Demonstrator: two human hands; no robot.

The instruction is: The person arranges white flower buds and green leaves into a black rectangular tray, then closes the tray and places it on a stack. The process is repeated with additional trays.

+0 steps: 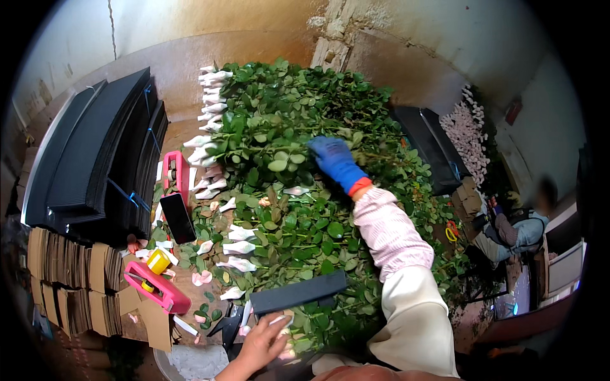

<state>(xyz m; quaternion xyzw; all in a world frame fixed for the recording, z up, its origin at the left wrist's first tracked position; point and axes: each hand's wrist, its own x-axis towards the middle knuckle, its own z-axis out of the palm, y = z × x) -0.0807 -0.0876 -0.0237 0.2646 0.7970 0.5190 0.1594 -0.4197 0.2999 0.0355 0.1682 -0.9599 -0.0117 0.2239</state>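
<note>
My right hand (333, 157), in a blue knit glove with a red cuff, reaches over a thick pile of leafy rose stems (286, 124); its fingertips are partly lost among the leaves. White protective sleeves (212, 107) cover the flower heads at the pile's left edge. Nearer me lie more stems, with sleeved heads (239, 247) pointing left. My bare left hand (262, 340) is low in the picture, over pale rose heads (288, 352) with something white at its fingertips. Whether it grips this is unclear. Just above it lies a long dark bar-like object (300, 291).
Black corrugated sheets (95, 157) tied with blue string and cardboard pieces (71, 281) stand at left. Two pink tape dispensers (159, 288), a yellow tape roll (158, 262) and a phone (177, 218) lie on the table. Orange-and-yellow-handled scissors (451, 231) lie right; beyond is another person (517, 233).
</note>
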